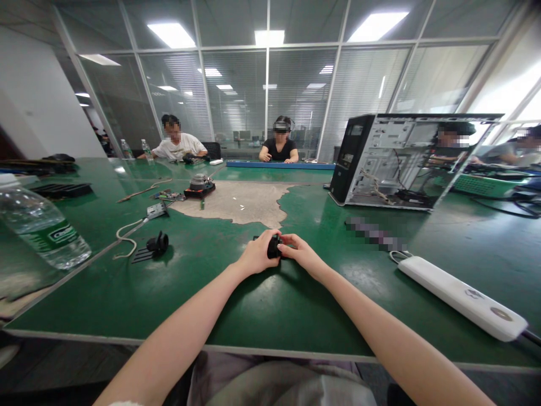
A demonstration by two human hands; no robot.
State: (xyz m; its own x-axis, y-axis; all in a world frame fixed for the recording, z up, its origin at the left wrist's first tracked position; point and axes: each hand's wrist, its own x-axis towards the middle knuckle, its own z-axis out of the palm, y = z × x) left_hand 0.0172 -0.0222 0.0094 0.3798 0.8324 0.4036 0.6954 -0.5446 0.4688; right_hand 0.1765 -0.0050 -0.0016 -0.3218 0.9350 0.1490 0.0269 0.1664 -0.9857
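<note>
Both my hands meet above the green tabletop, around a small dark plastic part point(274, 246) whose kind I cannot make out. My left hand point(258, 254) wraps it from the left, fingers curled over its far side. From the right, my right hand point(299, 254) pinches it with thumb and fingertips. Much of the part is covered by the fingers. To the left on the table lies a black round piece with thin prongs point(157, 243). A metal bracket with a pale cord point(157, 211) rests beyond it.
A water bottle point(44, 228) stands at the left. An opened computer case point(389, 163) occupies the right, with a white power strip point(460, 296) nearer me. A black-and-red device point(199, 187) sits beside a bare patch point(245, 203). Several people sit around the table.
</note>
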